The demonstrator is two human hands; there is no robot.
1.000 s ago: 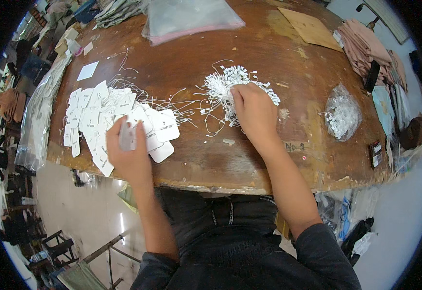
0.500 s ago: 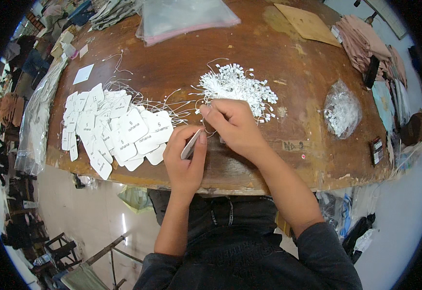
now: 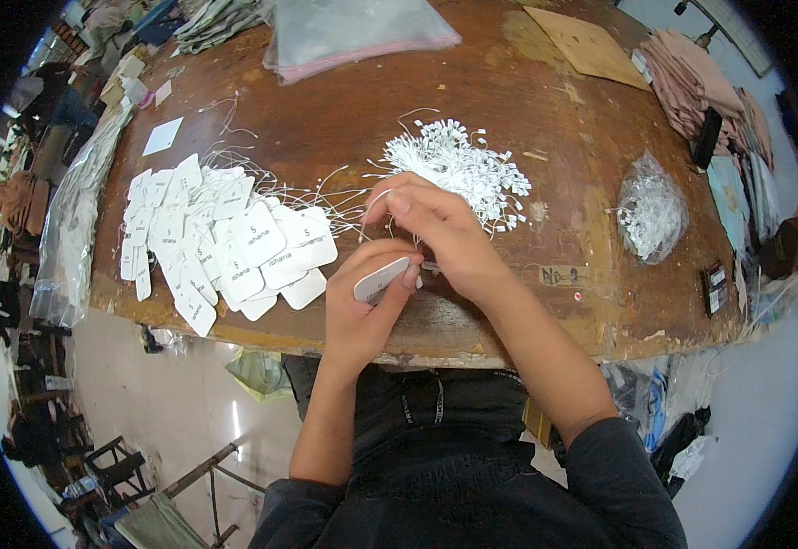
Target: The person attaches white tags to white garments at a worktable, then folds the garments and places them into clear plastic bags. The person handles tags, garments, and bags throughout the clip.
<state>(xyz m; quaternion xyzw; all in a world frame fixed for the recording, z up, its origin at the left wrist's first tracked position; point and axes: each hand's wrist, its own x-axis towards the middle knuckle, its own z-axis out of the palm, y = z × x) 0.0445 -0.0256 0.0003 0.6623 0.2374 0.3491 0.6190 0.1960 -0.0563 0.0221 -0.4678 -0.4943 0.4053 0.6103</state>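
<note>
Pale floor shows below the near edge of the worn brown table; over that side the left hand pinches a white tag, the right hand curling half-closed beside it, hold unclear. Clear bags lie toward the far edge; pink cloth is stacked by the right edge.

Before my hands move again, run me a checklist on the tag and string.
1. White tag gripped in the left hand: ok.
2. Right hand close to the tag: ok.
3. String threaded through the tag: cannot tell, fingers hide it.
4. Tag pile lying on the table, left of the hands: ok.
5. White string bundle lying just beyond the right hand: ok.
</note>
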